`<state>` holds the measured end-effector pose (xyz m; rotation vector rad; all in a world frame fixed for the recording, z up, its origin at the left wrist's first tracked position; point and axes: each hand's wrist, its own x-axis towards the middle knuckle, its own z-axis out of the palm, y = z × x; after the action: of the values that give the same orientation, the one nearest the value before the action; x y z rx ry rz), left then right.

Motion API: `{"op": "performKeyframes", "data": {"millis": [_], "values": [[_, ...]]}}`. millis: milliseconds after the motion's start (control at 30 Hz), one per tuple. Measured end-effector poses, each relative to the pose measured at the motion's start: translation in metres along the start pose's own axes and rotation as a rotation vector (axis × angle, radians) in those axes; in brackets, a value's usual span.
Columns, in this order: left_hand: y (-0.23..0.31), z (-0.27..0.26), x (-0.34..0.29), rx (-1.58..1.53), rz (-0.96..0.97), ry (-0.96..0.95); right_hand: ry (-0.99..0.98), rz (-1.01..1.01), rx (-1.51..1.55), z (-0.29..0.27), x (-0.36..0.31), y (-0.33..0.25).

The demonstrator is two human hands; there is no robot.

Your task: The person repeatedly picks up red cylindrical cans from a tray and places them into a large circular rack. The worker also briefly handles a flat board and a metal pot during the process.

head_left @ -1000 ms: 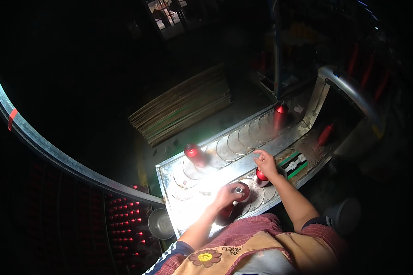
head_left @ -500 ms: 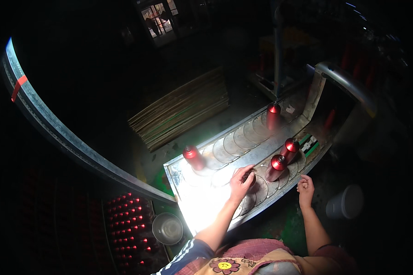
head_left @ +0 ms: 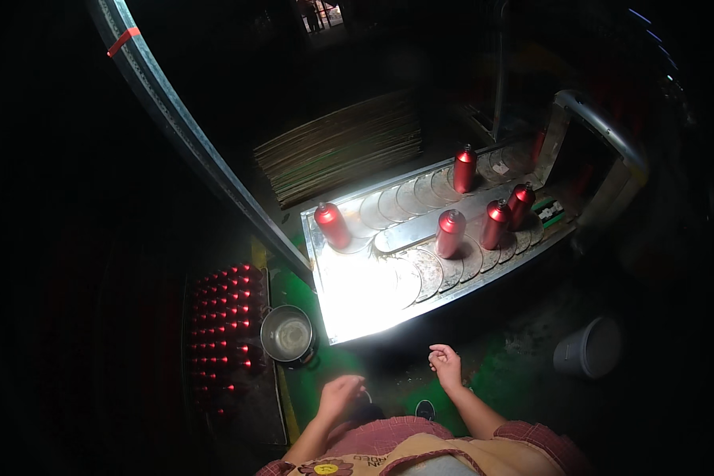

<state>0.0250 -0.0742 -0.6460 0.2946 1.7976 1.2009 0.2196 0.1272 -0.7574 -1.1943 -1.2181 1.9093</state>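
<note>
Both my hands are in front of my body, off the conveyor. My left hand is low near my waist, smeared by motion; its fingers look bent, and a thin pale curve shows beside them. My right hand is raised below the conveyor's near edge with its fingers curled in; what they hold, if anything, is hidden. On the near row of round plates a red metallic bottle stands upright, with two more red bottles to its right. Neither hand touches them.
Two red bottles stand along the far row. At left are a crate of red bottles and a metal pot. A pale bucket is at right. A curved metal beam rises at left; flat stacked sheets lie behind.
My left hand has let go of a red bottle on the near row and drawn back toward my body. My right hand has shifted left and lower, and the view has turned.
</note>
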Motion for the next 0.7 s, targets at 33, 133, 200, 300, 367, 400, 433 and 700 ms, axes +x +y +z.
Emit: {"op": "performKeyframes", "data": {"millis": [33, 133, 200, 300, 367, 400, 433, 700], "values": [[-0.001, -0.015, -0.004, -0.008, 0.015, 0.004, -0.104, -0.031, 0.022, 0.021, -0.002, 0.003], [-0.019, -0.055, -0.021, -0.085, -0.043, 0.033, -0.282, -0.079, -0.102, 0.088, -0.009, 0.018], [-0.055, -0.076, -0.049, -0.111, -0.141, 0.087, -0.386, 0.072, -0.255, 0.123, -0.024, 0.033], [-0.101, -0.155, -0.044, -0.196, -0.061, 0.106, -0.536, -0.056, -0.276, 0.205, -0.026, 0.056], [-0.135, -0.216, -0.049, -0.247, -0.082, 0.163, -0.62, 0.012, -0.334, 0.267, -0.036, 0.073], [-0.151, -0.246, -0.051, -0.277, -0.078, 0.225, -0.705, -0.007, -0.278, 0.301, -0.04, 0.08], [-0.163, -0.288, -0.046, -0.291, -0.047, 0.248, -0.712, 0.025, -0.292, 0.336, -0.045, 0.086], [-0.291, -0.574, -0.055, -0.68, -0.285, 0.727, -0.905, 0.205, -0.651, 0.579, -0.084, 0.143]]}}
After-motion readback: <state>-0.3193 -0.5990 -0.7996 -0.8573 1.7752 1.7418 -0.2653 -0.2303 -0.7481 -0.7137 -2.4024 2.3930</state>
